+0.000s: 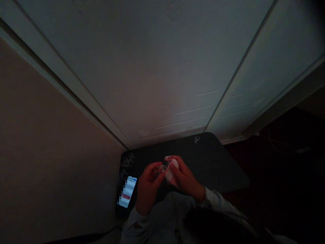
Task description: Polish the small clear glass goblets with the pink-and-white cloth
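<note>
Against pale panels (127, 74), a dark table (213, 169) is spreading out; a lit phone (129, 191) is glowing along its left edge. Over the near side, my right hand (184, 173) is clutching a pinkish cloth (171, 177), right beside the small clear object (162, 167) my left hand (149, 179) is pinching! Another clear piece (197, 139) is sitting by the far-right corner.

A dim room, seemingly in a home, judging by its heart-patterned panels (142, 84) and small dark table (215, 166).
</note>
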### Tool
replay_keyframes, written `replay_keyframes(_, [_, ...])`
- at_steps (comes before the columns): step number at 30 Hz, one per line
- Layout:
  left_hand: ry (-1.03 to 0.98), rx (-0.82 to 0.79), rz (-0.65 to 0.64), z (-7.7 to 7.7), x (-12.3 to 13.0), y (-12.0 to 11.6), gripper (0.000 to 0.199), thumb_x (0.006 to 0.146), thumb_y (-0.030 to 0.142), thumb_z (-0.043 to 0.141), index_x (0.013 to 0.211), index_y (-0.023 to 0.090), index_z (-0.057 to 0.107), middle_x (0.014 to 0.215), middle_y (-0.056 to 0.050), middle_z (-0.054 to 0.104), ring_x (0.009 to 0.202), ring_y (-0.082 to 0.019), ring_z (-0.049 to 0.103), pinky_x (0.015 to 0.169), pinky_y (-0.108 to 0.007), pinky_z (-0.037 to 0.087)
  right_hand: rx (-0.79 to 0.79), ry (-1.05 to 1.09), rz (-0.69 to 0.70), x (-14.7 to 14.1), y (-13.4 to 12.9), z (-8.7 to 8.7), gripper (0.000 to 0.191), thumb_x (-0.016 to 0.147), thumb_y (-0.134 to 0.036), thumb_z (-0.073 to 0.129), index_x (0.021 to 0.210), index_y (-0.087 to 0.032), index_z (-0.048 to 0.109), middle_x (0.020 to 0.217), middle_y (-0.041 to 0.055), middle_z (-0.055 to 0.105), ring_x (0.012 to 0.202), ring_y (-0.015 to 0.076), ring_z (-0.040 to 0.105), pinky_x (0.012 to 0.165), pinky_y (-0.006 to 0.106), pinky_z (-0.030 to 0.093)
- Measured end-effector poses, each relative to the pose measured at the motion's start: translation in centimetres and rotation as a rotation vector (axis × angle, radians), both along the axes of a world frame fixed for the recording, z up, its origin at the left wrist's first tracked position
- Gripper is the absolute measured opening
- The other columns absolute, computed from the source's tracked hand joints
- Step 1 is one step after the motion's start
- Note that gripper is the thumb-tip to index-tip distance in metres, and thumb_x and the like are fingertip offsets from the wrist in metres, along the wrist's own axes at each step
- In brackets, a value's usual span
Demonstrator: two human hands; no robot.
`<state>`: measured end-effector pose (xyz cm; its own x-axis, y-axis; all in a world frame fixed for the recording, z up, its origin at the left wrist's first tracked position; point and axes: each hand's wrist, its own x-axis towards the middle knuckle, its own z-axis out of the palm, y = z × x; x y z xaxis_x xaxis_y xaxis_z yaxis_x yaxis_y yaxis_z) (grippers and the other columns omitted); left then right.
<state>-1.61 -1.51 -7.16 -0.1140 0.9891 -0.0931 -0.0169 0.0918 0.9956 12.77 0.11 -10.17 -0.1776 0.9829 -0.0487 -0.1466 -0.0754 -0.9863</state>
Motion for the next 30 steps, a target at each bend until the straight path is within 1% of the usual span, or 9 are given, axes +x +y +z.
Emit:
replay_keyframes(4, [0.006,0.088,0.019,-0.1,0.1,0.0,0.027,0.066,0.022,0.072,0.093,0.019,0.068,0.101,-0.005,0.063,0.093,-0.021,0.064,0.081,-0.031,0.054,-0.065,0.095,0.062,-0.3,0.1,0.6,0.032,0.087,-0.047,0.049,0.108,-0.023,0.052,0.096,0.0039,0.058,0.077,0.0160,0.055,0.067,0.029,0.047])
replay_keyframes(8, [0.059,0.127,0.001,-0.5,-0.3,0.1,0.025,0.068,0.022,0.071,0.093,0.021,0.069,0.099,-0.005,0.062,0.090,-0.020,0.064,0.078,-0.030,0.054,-0.089,0.157,0.028,-0.4,0.1,1.3,0.033,0.079,-0.051,0.059,0.098,-0.024,0.053,0.098,0.0037,0.059,0.082,0.0173,0.057,0.072,0.031,0.047])
replay_keyframes(10, [0.133,0.130,-0.016,-0.7,-0.6,0.1,0.027,0.070,0.023,0.071,0.096,0.021,0.070,0.100,-0.005,0.064,0.091,-0.021,0.064,0.080,-0.031,0.053,-0.106,0.179,0.023,-0.3,0.0,1.3,0.035,0.076,-0.052,0.064,0.093,-0.024,0.051,0.091,0.0024,0.059,0.076,0.0158,0.057,0.066,0.029,0.048])
replay_keyframes(12, [0.219,0.132,-0.033,-0.9,-0.9,0.2,0.028,0.071,0.023,0.070,0.099,0.022,0.070,0.102,-0.006,0.065,0.092,-0.021,0.063,0.083,-0.032,0.051,-0.131,0.211,0.048,-0.3,-0.1,1.1,0.038,0.075,-0.053,0.064,0.091,-0.024,0.047,0.081,-0.0005,0.058,0.061,0.0123,0.056,0.053,0.026,0.047])
replay_keyframes(15, [0.291,0.144,-0.054,-0.9,-1.0,0.2,0.028,0.071,0.023,0.070,0.100,0.022,0.070,0.099,-0.005,0.067,0.089,-0.021,0.063,0.081,-0.031,0.049,-0.161,0.260,0.122,-0.5,-0.3,0.5,0.038,0.079,-0.057,0.057,0.089,-0.024,0.040,0.064,-0.0070,0.053,0.039,0.0077,0.047,0.037,0.020,0.039])
replay_keyframes(17, [0.318,0.157,-0.059,-0.8,-0.8,0.2,0.027,0.071,0.023,0.071,0.098,0.022,0.071,0.095,-0.005,0.067,0.085,-0.020,0.062,0.078,-0.030,0.049,-0.147,0.271,0.124,-0.7,-0.3,0.1,0.038,0.082,-0.059,0.051,0.087,-0.025,0.037,0.055,-0.0100,0.050,0.034,0.0074,0.045,0.033,0.019,0.037])
replay_keyframes(23, [0.374,0.198,-0.060,0.0,-0.1,0.1,0.023,0.070,0.020,0.070,0.093,0.021,0.069,0.087,-0.002,0.067,0.079,-0.018,0.061,0.073,-0.028,0.049,-0.133,0.227,0.016,-1.1,-0.3,-0.1,0.037,0.085,-0.060,0.045,0.084,-0.023,0.040,0.050,-0.0105,0.047,0.033,0.0076,0.046,0.033,0.018,0.038])
replay_keyframes(28, [0.413,0.195,-0.076,-0.3,-0.1,-0.1,0.025,0.070,0.019,0.071,0.094,0.020,0.069,0.088,-0.002,0.066,0.080,-0.018,0.062,0.075,-0.030,0.049,-0.133,0.114,0.009,-0.7,-0.2,0.2,0.040,0.086,-0.061,0.041,0.078,-0.022,0.045,0.049,-0.0080,0.048,0.033,0.0084,0.047,0.031,0.019,0.037])
replay_keyframes(30, [0.426,0.192,-0.082,-0.4,-0.1,-0.2,0.026,0.071,0.019,0.071,0.096,0.020,0.069,0.091,-0.003,0.067,0.082,-0.018,0.062,0.077,-0.031,0.049,-0.139,0.101,-0.022,-0.5,-0.2,0.4,0.039,0.085,-0.060,0.044,0.076,-0.022,0.045,0.047,-0.0078,0.048,0.033,0.0082,0.046,0.031,0.018,0.036])
